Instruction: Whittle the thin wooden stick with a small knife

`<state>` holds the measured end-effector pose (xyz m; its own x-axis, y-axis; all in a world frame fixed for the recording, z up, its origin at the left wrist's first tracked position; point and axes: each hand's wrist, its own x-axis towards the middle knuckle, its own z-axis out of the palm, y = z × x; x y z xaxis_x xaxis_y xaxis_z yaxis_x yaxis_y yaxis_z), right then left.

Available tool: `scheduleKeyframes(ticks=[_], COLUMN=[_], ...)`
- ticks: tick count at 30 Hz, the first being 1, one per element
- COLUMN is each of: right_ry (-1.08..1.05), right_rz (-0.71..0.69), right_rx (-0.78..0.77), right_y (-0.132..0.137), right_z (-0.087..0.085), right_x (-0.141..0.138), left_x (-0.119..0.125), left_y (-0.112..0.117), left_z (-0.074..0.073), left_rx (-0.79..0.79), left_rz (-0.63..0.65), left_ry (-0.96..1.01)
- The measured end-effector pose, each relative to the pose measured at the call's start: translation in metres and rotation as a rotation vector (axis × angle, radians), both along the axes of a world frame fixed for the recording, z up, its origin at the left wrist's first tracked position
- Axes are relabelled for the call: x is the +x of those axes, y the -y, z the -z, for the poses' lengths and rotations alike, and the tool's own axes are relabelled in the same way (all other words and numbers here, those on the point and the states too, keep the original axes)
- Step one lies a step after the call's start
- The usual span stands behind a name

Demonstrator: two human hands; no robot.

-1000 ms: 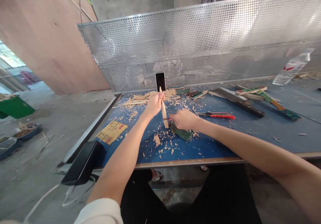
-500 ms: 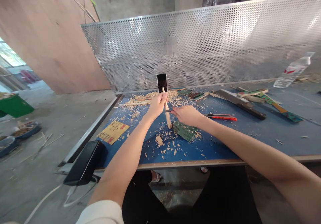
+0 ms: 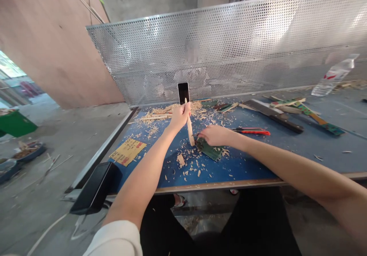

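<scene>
My left hand [image 3: 180, 115] is closed around the upper part of a pale whittled wooden stick [image 3: 190, 132], whose lower end slants down to the blue tabletop. My right hand [image 3: 211, 135] is closed on a small knife [image 3: 196, 136]; only a bit of its dark blade shows, and the handle is hidden in my fingers. The blade is just right of the stick's lower end. Beneath my right hand lies a dark green sheet [image 3: 210, 151], dusted with wood shavings. Shavings [image 3: 181, 159] are scattered around the stick.
A phone [image 3: 184, 93] leans upright behind my left hand. A red utility knife [image 3: 254, 131], a saw [image 3: 272, 114] and painted wood strips lie right. Yellow sandpaper [image 3: 127, 151] and a black box-shaped device [image 3: 93, 189] are left. A plastic bottle [image 3: 334, 76] and perforated metal screen [image 3: 243, 49] stand behind.
My right hand has moved down along the stick with the knife, from just below my left hand to near the stick's lower end. My left hand keeps its grip.
</scene>
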<state>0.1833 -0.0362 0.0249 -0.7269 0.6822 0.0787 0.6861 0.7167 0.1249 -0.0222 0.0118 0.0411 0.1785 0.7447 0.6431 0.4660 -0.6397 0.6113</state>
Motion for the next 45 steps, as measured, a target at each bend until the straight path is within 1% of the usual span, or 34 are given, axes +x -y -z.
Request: scheduleKeyframes(ticks=[4,7,9,11,14,17,19,25,29,32,37,41,43,45], right_ry=[-0.064,-0.137,-0.162,-0.175,-0.192,-0.202,-0.205,-0.225,-0.230,-0.236,-0.243,-0.236,-0.218,-0.157], right_rz=[0.040,0.060,0.059,0.043,-0.005,-0.036,-0.032,-0.030,-0.007,-0.025,-0.060,-0.048,-0.031,-0.028], right_rx=[0.136,0.156,0.157,0.145,0.103,0.072,0.063,0.085,0.078,0.059,0.044,0.014,-0.020,-0.052], right_y=[0.005,0.002,-0.003,-0.008,-0.011,-0.009,-0.007,-0.006,-0.008,-0.008,-0.008,-0.005,-0.003,0.001], right_z=[-0.005,-0.009,-0.008,-0.004,0.001,0.005,0.007,0.016,0.020,0.021,0.024,0.021,0.017,0.014], right_x=[0.002,0.004,0.007,0.011,0.014,0.010,0.005,-0.003,-0.004,-0.005,-0.006,-0.009,-0.011,-0.013], left_x=[-0.004,0.004,0.010,0.012,0.007,0.000,-0.002,0.005,0.005,0.004,0.005,0.006,0.006,0.005], left_y=[0.004,0.004,0.001,-0.003,-0.009,-0.012,-0.010,0.004,0.008,0.006,0.001,0.003,0.004,0.004], left_z=[-0.015,-0.018,-0.013,-0.004,0.010,0.018,0.018,0.011,0.010,0.012,0.016,0.017,0.017,0.016], left_rx=[-0.067,-0.068,-0.090,-0.122,-0.172,-0.213,-0.212,-0.205,-0.187,-0.137,-0.124,-0.107,-0.121,-0.150], left_rz=[0.082,0.095,0.087,0.082,0.081,0.106,0.120,0.159,0.117,0.061,0.062,0.074,0.097,0.134], left_ry=[-0.016,0.077,0.125,0.145,0.218,0.285,0.298,0.297,0.284,0.299,0.291,0.250,0.272,0.310])
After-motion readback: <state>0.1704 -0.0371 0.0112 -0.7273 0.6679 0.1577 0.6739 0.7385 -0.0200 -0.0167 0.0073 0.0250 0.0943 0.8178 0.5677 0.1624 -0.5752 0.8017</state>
